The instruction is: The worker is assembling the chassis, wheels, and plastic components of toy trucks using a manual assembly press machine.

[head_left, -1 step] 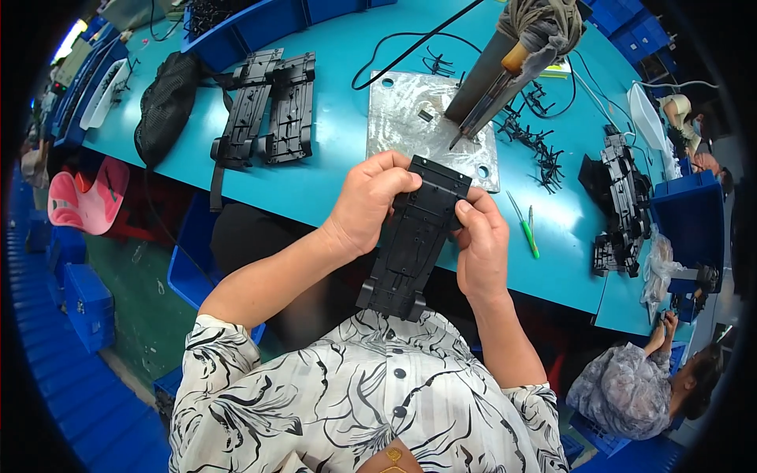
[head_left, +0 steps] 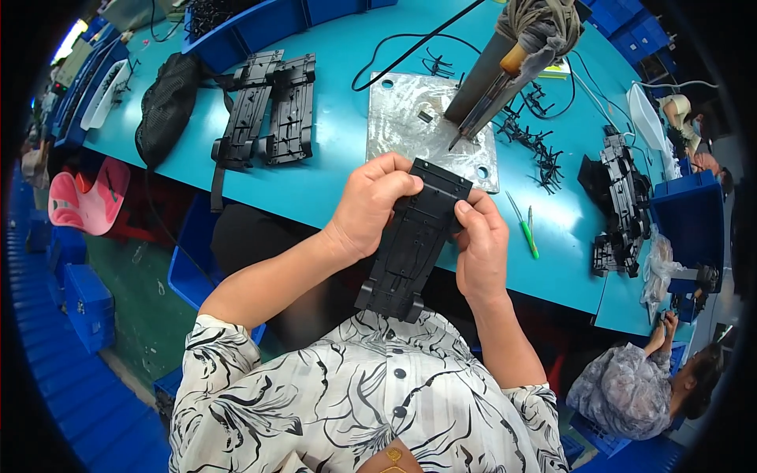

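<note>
Between my two hands is a long black plastic chassis part (head_left: 412, 240), tilted, its far end by the table edge and its near end close to my shirt. My left hand (head_left: 369, 201) grips its far left edge, thumb on top. On the far right edge my right hand (head_left: 481, 236) is closed the same way, thumb pressed on the face. Fingers beneath the part are hidden. Just beyond it lies a scuffed metal plate (head_left: 394, 118), over which a soldering iron (head_left: 481, 106) leans against a grey upright post (head_left: 481, 71).
Two similar black parts (head_left: 288, 110) lie left beside a black mesh bag (head_left: 167, 106). Small black pieces (head_left: 544, 162) and green-handled tweezers (head_left: 527, 229) are right of the plate. Farther right are stacked black parts (head_left: 623, 197) and a seated co-worker (head_left: 631, 386). A blue bin (head_left: 252, 31) stands behind.
Almost nothing differs; the black part and my hands have shifted very slightly toward me, with the same grip.
</note>
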Action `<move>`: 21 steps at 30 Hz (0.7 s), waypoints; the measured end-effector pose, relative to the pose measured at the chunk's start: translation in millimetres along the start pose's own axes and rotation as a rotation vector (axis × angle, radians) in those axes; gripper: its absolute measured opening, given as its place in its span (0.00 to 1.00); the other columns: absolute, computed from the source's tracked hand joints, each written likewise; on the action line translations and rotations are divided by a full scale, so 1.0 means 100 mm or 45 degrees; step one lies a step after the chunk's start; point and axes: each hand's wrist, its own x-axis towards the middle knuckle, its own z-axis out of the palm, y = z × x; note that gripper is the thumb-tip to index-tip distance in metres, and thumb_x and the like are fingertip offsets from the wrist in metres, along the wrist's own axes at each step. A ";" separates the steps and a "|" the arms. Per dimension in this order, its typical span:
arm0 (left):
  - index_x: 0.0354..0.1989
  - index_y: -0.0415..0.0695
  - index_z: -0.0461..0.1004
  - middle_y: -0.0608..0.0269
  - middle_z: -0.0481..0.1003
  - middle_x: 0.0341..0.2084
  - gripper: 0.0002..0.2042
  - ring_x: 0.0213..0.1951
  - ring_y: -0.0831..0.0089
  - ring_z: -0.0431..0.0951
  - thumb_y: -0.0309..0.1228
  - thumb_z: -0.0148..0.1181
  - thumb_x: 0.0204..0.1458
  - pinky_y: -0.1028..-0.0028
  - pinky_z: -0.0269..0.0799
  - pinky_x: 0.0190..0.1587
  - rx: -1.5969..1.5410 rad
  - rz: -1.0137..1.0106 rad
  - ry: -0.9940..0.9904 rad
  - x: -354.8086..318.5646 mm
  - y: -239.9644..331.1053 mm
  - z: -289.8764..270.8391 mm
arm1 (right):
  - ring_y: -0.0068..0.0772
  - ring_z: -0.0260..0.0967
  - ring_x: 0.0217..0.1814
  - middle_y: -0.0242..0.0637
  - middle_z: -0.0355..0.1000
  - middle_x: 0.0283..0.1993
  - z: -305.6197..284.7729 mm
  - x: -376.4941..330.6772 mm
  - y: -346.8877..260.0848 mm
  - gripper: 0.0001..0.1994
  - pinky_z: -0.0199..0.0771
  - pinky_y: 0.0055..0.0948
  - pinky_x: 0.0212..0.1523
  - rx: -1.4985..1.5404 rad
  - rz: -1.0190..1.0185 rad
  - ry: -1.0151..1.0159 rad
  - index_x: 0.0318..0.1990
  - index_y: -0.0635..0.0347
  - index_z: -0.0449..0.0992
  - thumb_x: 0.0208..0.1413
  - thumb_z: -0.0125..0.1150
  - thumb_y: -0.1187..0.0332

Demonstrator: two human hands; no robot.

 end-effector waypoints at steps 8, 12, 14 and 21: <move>0.27 0.40 0.69 0.74 0.67 0.22 0.03 0.26 0.88 0.63 0.24 0.55 0.51 0.83 0.63 0.28 0.072 0.230 0.041 -0.14 -0.08 0.15 | 0.11 0.58 0.33 0.24 0.67 0.31 0.03 -0.05 0.04 0.03 0.59 0.15 0.36 0.024 -0.050 0.068 0.34 0.62 0.70 0.58 0.52 0.72; 0.25 0.42 0.69 0.78 0.64 0.21 0.05 0.26 0.90 0.60 0.22 0.57 0.51 0.84 0.57 0.28 0.213 0.350 0.057 -0.14 -0.20 0.18 | 0.10 0.49 0.29 0.19 0.56 0.25 0.06 -0.10 0.07 0.09 0.51 0.16 0.29 0.034 -0.142 0.162 0.26 0.56 0.64 0.58 0.53 0.73; 0.23 0.43 0.67 0.79 0.61 0.20 0.07 0.25 0.90 0.58 0.22 0.57 0.50 0.83 0.55 0.26 0.207 0.394 0.096 -0.16 -0.24 0.19 | 0.11 0.50 0.29 0.20 0.58 0.25 0.06 -0.13 0.10 0.09 0.53 0.16 0.30 0.033 -0.185 0.136 0.26 0.57 0.64 0.58 0.52 0.73; 0.22 0.41 0.66 0.77 0.62 0.20 0.08 0.25 0.88 0.58 0.24 0.57 0.51 0.82 0.56 0.27 0.238 0.339 0.078 -0.24 -0.25 0.14 | 0.13 0.60 0.32 0.25 0.67 0.29 0.02 -0.18 0.12 0.05 0.62 0.16 0.35 0.060 -0.141 0.049 0.31 0.61 0.69 0.59 0.50 0.73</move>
